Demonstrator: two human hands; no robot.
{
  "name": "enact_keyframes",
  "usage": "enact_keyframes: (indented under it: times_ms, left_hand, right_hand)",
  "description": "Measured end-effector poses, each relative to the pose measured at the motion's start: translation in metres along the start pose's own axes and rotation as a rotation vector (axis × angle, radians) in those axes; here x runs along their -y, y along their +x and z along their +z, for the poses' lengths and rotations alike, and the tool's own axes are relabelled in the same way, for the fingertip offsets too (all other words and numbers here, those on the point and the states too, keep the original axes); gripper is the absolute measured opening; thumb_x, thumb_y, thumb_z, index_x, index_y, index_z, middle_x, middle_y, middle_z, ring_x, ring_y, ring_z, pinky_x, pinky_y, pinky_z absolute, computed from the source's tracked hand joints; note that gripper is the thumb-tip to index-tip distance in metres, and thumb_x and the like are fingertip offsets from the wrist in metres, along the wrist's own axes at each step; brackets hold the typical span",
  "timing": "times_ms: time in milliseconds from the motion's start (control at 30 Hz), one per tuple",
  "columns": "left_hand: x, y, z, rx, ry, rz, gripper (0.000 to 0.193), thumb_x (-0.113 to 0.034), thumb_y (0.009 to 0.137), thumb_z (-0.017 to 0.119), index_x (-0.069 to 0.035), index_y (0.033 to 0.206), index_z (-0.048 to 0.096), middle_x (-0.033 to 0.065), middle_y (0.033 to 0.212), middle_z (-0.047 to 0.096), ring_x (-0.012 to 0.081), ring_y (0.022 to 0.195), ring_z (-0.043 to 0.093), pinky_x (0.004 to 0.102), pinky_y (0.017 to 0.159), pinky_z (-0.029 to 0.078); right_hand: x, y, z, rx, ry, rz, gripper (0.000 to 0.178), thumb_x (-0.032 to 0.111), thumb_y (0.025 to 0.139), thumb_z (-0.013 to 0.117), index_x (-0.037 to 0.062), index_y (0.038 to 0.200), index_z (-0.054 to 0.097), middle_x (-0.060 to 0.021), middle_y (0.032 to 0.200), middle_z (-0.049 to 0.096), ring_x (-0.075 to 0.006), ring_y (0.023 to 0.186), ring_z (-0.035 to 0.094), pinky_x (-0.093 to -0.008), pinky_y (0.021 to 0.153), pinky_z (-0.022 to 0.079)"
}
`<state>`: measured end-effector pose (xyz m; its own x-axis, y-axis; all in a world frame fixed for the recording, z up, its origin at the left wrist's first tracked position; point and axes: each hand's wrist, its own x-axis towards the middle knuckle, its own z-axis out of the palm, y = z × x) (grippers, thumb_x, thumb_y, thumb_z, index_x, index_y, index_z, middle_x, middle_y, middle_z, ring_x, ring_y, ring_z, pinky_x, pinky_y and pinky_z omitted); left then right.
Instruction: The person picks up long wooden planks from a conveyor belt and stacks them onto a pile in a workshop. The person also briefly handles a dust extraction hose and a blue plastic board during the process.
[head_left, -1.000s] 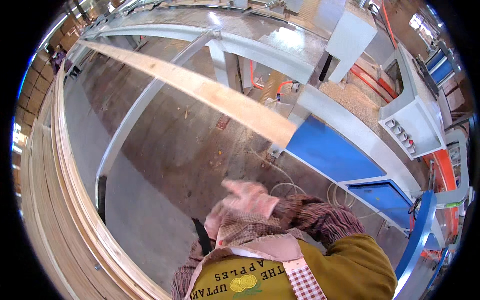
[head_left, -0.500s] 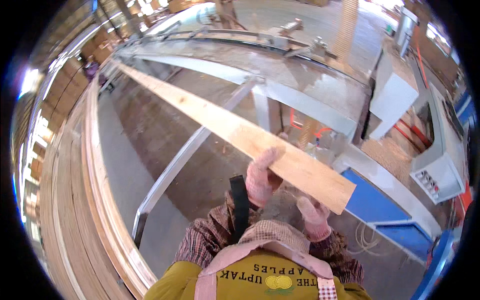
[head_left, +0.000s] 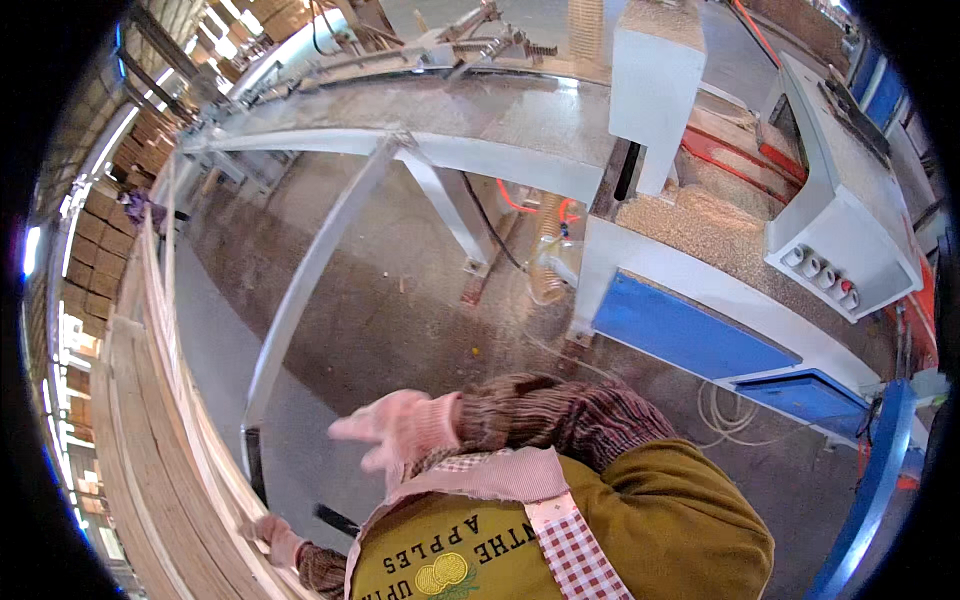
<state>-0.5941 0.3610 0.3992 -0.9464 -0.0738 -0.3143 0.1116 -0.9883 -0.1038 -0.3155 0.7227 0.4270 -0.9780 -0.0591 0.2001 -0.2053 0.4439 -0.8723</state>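
Note:
My left hand (head_left: 280, 541), in a pink glove, is low at the left with its fingers curled on the edge of a long pale wooden board (head_left: 215, 455). This board lies along the near side of the board stack (head_left: 150, 470). My right hand (head_left: 398, 428), gloved alike, reaches leftward across the front of my body. Its fingers are stretched out and apart, slightly blurred, with nothing in them, and it is above the concrete floor, apart from the boards.
A slanted metal bar (head_left: 315, 265) rises between the stack and the long machine table (head_left: 480, 115). At right stand a white control box (head_left: 850, 240), a sawdust heap (head_left: 690, 225) and a blue-panelled base (head_left: 690, 320). A coiled hose (head_left: 730, 415) lies on the floor.
The board held in both hands across the middle has moved left to the stack. My left hand went with it; my right hand let go and swung left. My view turned rightward.

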Motion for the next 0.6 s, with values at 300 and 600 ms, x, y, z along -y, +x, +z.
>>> enact_keyframes:
  times_ms: [300,600]
  left_hand:
    - [0.343,-0.059,-0.165,-0.049,1.421,-1.155,0.048,-0.051,0.096,0.048,-0.005,0.108,0.059,0.0026,0.079,0.053,0.0173,0.065,0.046,0.0306,0.058,0.041]
    - [0.550,0.082,-0.444,2.878,2.211,-1.129,0.032,-0.034,0.092,0.053,-0.014,0.113,0.067,0.0088,0.107,0.070,0.0295,0.092,0.067,0.0416,0.078,0.054]
  right_hand:
    - [-0.210,-0.128,-0.012,-0.739,0.406,1.142,0.052,0.048,0.084,0.058,0.0074,0.116,0.067,-0.0169,0.112,0.068,-0.0303,0.106,0.063,-0.0374,0.093,0.048]
    - [-0.474,-0.151,0.107,-1.473,0.694,1.364,0.031,0.034,0.090,0.064,0.0085,0.107,0.066,-0.0004,0.079,0.063,-0.0109,0.068,0.059,-0.0295,0.054,0.049]
